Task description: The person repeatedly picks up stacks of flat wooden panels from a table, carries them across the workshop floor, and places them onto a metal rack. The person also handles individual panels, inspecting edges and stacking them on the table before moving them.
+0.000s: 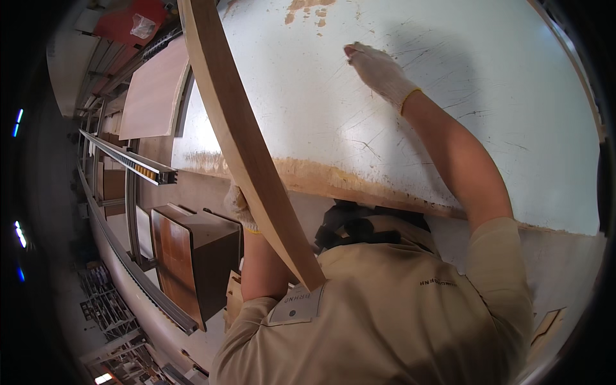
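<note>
A long wooden beam [239, 122] slants across the view, from the top left down to my chest. My left hand [237, 205], in a pale knit work glove, grips it from the left side and below; the beam hides part of the fingers. My right hand [382, 74], in a matching glove with a yellow cuff, is stretched out over the white tabletop [308, 115]. Its fingers point away to the left and hold nothing that I can see. Whether it touches the surface is hard to tell. The tabletop is scratched, with brown worn patches along its near edge.
Left of the table lies a pinkish flat panel [154, 93]. A metal rail [131, 157] with yellow rollers juts toward the table there. Below it stands a brown wooden cabinet [192, 256]. A red object [128, 22] with clear plastic sits at the far left.
</note>
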Motion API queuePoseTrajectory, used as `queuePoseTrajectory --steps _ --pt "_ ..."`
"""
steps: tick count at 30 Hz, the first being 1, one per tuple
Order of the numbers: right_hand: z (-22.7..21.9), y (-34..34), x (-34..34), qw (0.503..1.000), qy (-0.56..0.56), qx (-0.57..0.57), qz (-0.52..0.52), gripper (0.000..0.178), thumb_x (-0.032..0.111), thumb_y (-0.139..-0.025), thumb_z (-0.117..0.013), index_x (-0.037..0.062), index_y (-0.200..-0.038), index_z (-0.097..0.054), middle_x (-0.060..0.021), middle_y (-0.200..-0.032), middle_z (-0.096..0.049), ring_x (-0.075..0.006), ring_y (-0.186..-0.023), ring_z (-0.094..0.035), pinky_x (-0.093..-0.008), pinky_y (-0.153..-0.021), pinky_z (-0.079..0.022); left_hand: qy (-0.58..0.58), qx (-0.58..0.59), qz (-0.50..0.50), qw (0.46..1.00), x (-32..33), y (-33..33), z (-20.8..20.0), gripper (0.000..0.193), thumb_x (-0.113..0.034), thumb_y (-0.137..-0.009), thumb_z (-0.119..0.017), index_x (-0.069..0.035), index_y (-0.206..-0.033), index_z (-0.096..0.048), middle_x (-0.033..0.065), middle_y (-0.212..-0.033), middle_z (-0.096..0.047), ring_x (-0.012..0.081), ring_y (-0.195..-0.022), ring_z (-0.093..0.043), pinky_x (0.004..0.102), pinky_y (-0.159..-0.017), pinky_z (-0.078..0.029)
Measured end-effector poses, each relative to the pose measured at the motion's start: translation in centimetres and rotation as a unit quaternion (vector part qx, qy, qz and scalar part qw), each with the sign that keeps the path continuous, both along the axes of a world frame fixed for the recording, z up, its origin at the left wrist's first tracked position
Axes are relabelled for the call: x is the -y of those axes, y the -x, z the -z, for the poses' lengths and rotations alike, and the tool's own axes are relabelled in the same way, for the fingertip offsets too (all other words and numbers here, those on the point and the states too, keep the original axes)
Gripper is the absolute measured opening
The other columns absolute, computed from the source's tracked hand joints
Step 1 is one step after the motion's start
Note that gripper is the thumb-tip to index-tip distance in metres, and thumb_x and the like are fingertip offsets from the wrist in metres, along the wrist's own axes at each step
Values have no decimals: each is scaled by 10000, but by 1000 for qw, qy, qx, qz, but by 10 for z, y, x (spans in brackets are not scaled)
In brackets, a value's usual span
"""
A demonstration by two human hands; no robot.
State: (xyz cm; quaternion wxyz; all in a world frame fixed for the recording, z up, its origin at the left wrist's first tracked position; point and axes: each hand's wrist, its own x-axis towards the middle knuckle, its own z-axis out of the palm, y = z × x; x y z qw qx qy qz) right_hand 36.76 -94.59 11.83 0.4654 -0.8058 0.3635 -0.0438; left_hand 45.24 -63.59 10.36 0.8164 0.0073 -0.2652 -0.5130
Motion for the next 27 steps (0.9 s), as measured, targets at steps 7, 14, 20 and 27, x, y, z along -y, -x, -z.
queuePoseTrajectory --steps 7,14,20,27 --pt "-73 -22 -89 797 -287 485 -219 560 428 -1106 -631 -1 -1451 -530 -112 -1320 -679 -155 -1123 -688 -318 -887 -611 -236 67 -173 954 -55 19 25 764 -297 -954 -836 55 -1536 -487 225 -1383 -698 356 -1203 -737 481 -990 -649" --pt "-60 -26 -143 745 -520 378 -179 506 57 -1029 -669 -40 -1496 -500 -154 -1357 -682 -229 -1169 -716 -352 -986 -633 -474 281 -262 792 -146 53 -5 751 -215 -814 -885 62 -1456 -609 116 -1375 -709 246 -1226 -683 373 -1058 -545" --pt "-20 -20 -303 755 -595 229 -157 541 80 -980 -773 39 -1468 -541 -89 -1337 -677 -247 -1258 -654 -448 -1037 -596 -712 243 -445 486 -269 124 -23 905 -307 -752 -938 24 -1506 -560 201 -1349 -715 312 -1278 -677 402 -1106 -525" --pt "37 5 -473 741 -635 50 -214 550 95 -960 -831 0 -1406 -524 -99 -1235 -678 -229 -1126 -692 -438 -965 -620 -785 340 -510 89 -339 233 -20 1221 -394 -605 -996 -27 -1614 -414 251 -1538 -490 448 -1379 -497 529 -1159 -469"
